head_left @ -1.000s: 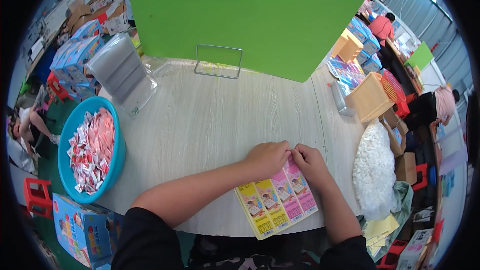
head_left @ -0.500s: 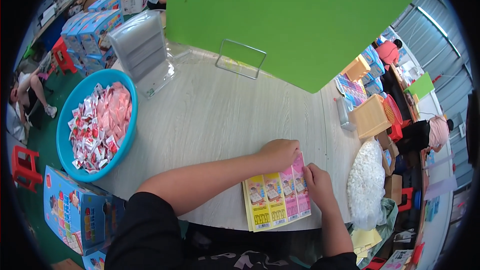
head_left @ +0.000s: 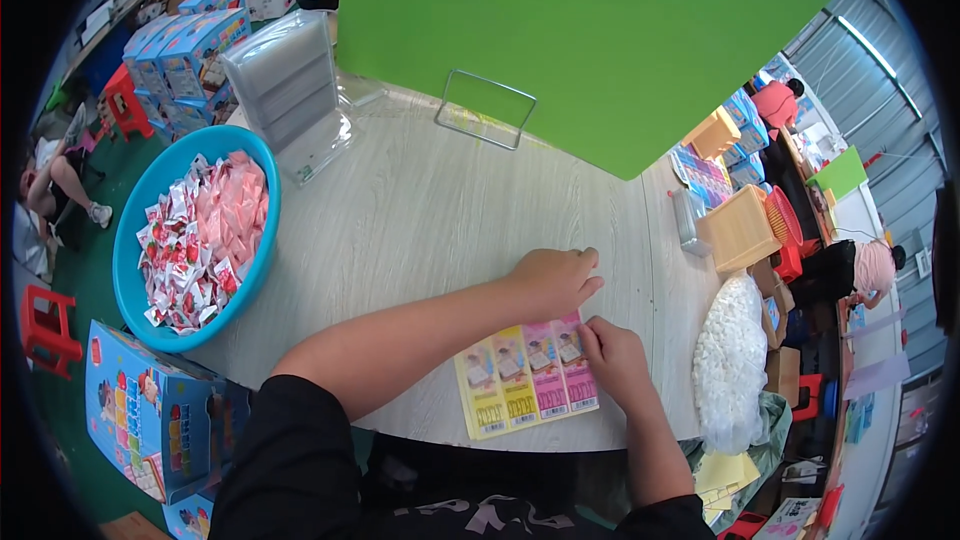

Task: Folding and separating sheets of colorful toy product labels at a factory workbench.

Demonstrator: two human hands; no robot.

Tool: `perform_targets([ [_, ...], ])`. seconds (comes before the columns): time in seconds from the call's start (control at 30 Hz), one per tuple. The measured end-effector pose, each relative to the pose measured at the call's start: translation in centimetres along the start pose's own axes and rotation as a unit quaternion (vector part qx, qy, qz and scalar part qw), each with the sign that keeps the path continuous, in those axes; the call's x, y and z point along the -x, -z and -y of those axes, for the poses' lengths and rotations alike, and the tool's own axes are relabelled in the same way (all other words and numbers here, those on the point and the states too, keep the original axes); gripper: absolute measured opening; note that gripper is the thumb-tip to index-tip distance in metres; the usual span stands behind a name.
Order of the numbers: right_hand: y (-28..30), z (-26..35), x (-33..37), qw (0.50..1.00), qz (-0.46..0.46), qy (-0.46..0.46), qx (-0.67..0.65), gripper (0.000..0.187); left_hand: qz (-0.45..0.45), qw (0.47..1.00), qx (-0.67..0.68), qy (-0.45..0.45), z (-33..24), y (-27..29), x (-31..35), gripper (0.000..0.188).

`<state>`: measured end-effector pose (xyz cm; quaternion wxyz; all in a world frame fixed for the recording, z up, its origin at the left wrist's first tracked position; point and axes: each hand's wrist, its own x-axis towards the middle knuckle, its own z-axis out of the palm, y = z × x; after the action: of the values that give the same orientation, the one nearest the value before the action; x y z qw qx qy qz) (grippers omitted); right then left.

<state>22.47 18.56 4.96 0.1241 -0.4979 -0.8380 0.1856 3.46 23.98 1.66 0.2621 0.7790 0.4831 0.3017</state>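
Note:
Near the table's front edge lies a stack of printed card sheets [head_left: 520, 380], two yellow strips on the left and two pink on the right. My right hand [head_left: 618, 358] grips the stack's right edge, its thumb on top. Just above the far edge hovers my left hand [head_left: 556, 282], reaching across from the left. Its thumb and index finger are apart with nothing seen between them; the other fingers are partly hidden. The left hand covers part of the sheets' upper edge.
A blue basin [head_left: 272, 240] of small wrapped packets stands left, beside clear plastic sleeves [head_left: 285, 80]. A green board [head_left: 580, 40] with a wire stand [head_left: 487, 108] rises behind. To the right are a bag of white pieces [head_left: 732, 365] and a tan bin [head_left: 738, 230].
My left hand has come off the sheets' upper edge and its thumb has spread from the fingers. The stack and my right hand have shifted slightly left.

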Motion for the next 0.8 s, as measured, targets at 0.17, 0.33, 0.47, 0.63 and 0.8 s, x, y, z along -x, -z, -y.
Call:
perform_targets([
  [0.17,-0.4,0.9,-2.8,0.998,0.024,0.038,0.038,0.023,0.012,0.998,-0.059,-0.031,0.0,-0.1,-0.7,0.034],
  [0.33,-1.4,0.5,-4.0,0.998,0.037,0.043,-0.004,0.025,-0.041,0.996,-0.076,-0.034,1.4,0.3,-0.9,0.033],
  [0.47,-1.9,0.2,-3.7,0.997,0.023,-0.021,-0.074,0.029,-0.087,0.992,-0.081,-0.046,1.6,0.3,-1.6,0.031],
  [0.63,-1.7,1.2,-3.0,0.997,0.021,-0.035,-0.062,0.03,-0.089,0.992,-0.089,-0.016,1.9,0.8,-1.3,0.03],
  [0.8,-1.6,0.6,-0.7,0.994,0.023,-0.062,-0.084,0.032,-0.097,0.992,-0.085,-0.011,2.0,0.5,-1.6,0.03],
])
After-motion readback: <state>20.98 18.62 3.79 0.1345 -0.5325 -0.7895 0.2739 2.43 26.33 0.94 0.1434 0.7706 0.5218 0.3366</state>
